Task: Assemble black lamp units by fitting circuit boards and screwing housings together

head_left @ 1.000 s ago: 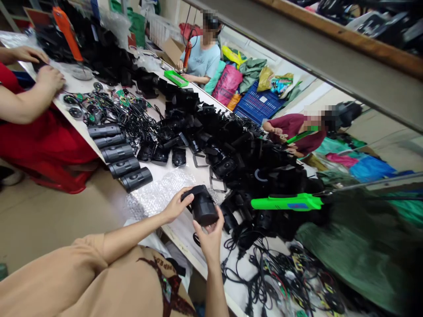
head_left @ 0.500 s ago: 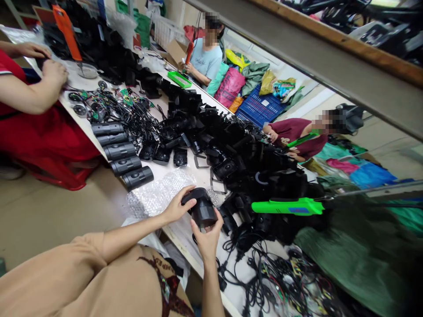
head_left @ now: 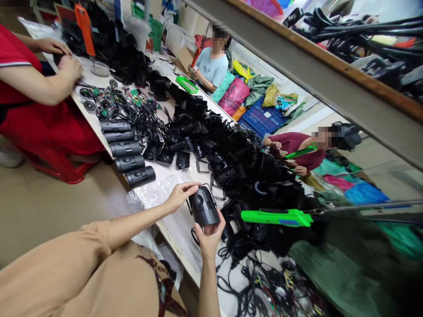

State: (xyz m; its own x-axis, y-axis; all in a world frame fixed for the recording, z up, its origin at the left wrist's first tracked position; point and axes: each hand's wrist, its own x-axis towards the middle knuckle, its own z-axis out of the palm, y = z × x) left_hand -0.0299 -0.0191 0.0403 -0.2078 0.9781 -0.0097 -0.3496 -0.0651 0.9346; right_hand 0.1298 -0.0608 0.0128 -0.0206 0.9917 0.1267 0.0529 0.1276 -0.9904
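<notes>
A black cylindrical housing (head_left: 204,208) is held above the table edge, tilted, with a round recess in its side and a thin dark bracket around it. My left hand (head_left: 181,196) grips its upper end, thumb on top. Around the lower end curl the fingers and thumb of my right hand (head_left: 210,233). Bubble wrap (head_left: 155,192) lies on the table just left of the housing. A green electric screwdriver (head_left: 276,217) hangs to the right of my hands.
Finished-looking black cylinders (head_left: 140,176) stand in a row along the left table edge. Black parts (head_left: 228,149) heap along the middle. Cables and circuit boards (head_left: 264,281) lie at lower right. A metal shelf beam (head_left: 297,57) crosses above. Co-workers sit around, one in red (head_left: 42,119) at left.
The housing has been turned in my hands, so its recessed side and bracket now show. My left hand has shifted to its upper end. The camera view has moved slightly.
</notes>
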